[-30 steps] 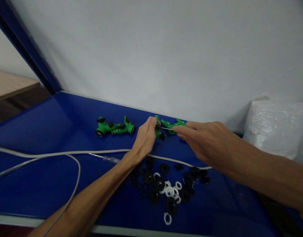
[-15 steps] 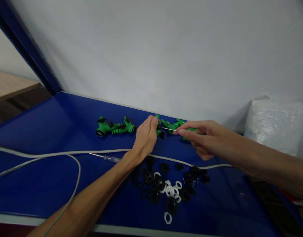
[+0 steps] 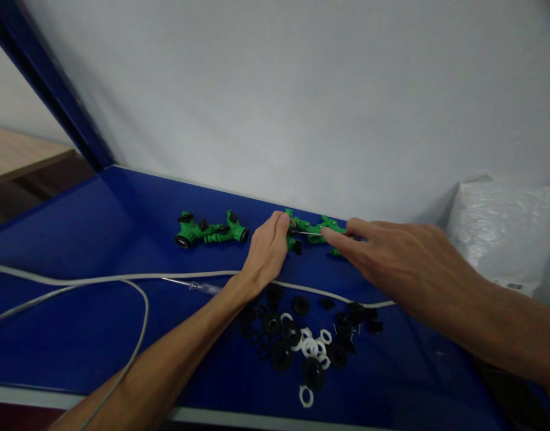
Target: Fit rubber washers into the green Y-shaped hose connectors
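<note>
My left hand (image 3: 266, 251) rests on the blue table and grips the left end of a green plastic hose splitter (image 3: 311, 230) lying by the back wall. My right hand (image 3: 385, 260) is closed around a thin metal tool (image 3: 305, 233), a screwdriver by its look, whose shaft points left at the splitter beside my left thumb. The handle is hidden inside my fingers. A second green splitter (image 3: 210, 229) lies apart to the left, touched by neither hand.
Several black and white rings and nuts (image 3: 304, 344) lie scattered in front of my hands. A grey cable (image 3: 122, 279) runs across the blue table (image 3: 99, 239). A white plastic bag (image 3: 503, 230) sits at the right. A grey wall stands behind.
My right hand rolled over the tool's handle, from showing its fingers underneath to knuckles up, and shifted slightly left. My left hand and the splitter stayed put.
</note>
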